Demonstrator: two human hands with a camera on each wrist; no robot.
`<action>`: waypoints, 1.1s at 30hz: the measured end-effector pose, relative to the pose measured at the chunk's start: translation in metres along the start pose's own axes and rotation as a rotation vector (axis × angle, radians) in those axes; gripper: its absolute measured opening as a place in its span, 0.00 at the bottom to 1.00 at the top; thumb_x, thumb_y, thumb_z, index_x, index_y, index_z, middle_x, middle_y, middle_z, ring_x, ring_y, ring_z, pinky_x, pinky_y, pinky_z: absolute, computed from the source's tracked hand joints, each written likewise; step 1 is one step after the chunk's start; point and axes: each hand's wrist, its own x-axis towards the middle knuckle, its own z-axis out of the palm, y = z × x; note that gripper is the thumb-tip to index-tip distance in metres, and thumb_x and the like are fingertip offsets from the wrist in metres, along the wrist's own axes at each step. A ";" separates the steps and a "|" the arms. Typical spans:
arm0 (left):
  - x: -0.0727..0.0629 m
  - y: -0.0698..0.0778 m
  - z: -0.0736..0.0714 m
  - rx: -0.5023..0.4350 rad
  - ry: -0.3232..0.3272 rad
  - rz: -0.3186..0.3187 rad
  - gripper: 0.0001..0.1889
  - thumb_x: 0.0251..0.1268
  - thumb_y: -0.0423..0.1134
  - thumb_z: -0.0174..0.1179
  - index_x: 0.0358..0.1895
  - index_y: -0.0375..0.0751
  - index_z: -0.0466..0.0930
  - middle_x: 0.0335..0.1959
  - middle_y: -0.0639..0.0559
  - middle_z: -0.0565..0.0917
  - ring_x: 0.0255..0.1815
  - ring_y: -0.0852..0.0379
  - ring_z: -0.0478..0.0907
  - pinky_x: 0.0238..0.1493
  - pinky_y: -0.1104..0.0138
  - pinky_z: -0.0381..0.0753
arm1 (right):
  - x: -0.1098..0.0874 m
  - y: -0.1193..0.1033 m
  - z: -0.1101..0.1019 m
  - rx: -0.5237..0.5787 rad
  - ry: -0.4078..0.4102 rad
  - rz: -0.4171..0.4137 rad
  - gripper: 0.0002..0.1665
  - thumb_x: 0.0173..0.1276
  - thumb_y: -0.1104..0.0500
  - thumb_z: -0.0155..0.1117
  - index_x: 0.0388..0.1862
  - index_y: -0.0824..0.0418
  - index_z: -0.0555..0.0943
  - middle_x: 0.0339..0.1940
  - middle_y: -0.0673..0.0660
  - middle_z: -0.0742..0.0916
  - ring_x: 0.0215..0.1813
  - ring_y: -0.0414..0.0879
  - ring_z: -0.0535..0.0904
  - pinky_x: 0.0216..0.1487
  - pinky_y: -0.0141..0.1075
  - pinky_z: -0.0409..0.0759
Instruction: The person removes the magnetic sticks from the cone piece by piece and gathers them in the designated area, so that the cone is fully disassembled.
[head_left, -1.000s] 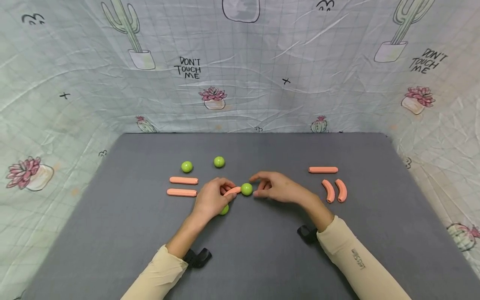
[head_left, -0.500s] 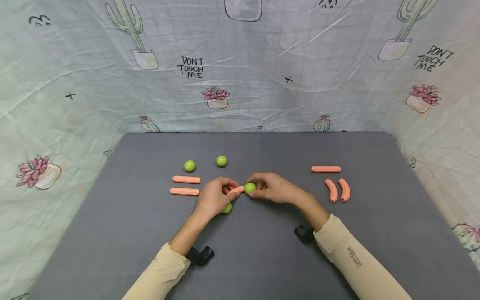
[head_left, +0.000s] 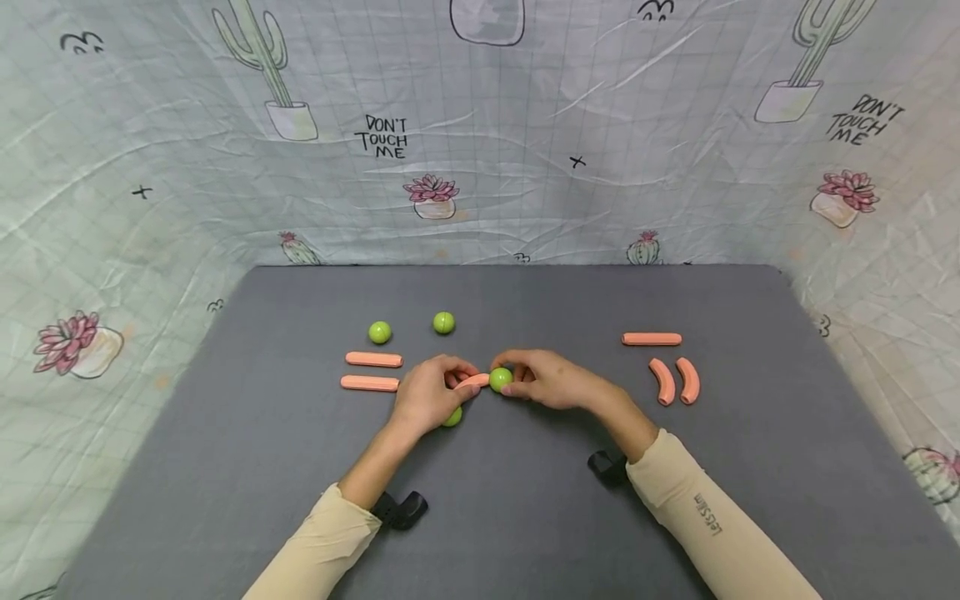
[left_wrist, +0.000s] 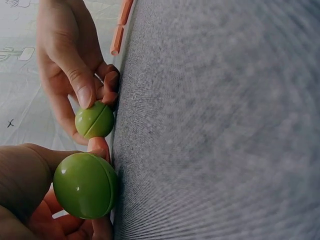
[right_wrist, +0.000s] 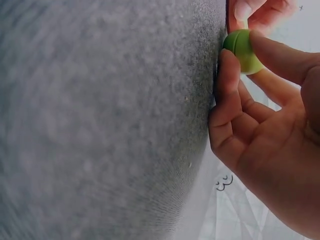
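My left hand (head_left: 429, 395) pinches a short curved orange piece (head_left: 474, 380) between thumb and fingers, low over the table. At that piece's right end is a glossy green ball (head_left: 501, 380) with a seam line. My right hand (head_left: 551, 379) holds this ball between thumb and fingertips, as the right wrist view also shows. A second green ball (left_wrist: 86, 185) sits close by my left hand, partly covered by it in the head view. Straight orange sticks (head_left: 373, 359) lie just left of the left hand.
Two more green balls, one at the left (head_left: 380, 332) and one farther back (head_left: 444, 322), rest behind the hands. On the right lie a straight orange stick (head_left: 652, 339) and two curved pieces (head_left: 687, 382). A patterned cloth (head_left: 480, 167) rises behind the grey table (head_left: 510, 517).
My right hand has moved a little left and its thumb and fingers have closed on the green ball. The left hand keeps its hold on the curved piece; the view has shifted slightly.
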 end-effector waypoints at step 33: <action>0.000 0.001 -0.001 -0.061 -0.037 -0.031 0.08 0.63 0.43 0.75 0.44 0.51 0.91 0.33 0.54 0.85 0.32 0.61 0.77 0.35 0.66 0.74 | 0.007 0.004 -0.017 0.003 0.159 -0.023 0.24 0.77 0.56 0.66 0.69 0.59 0.79 0.55 0.58 0.87 0.51 0.50 0.84 0.50 0.43 0.82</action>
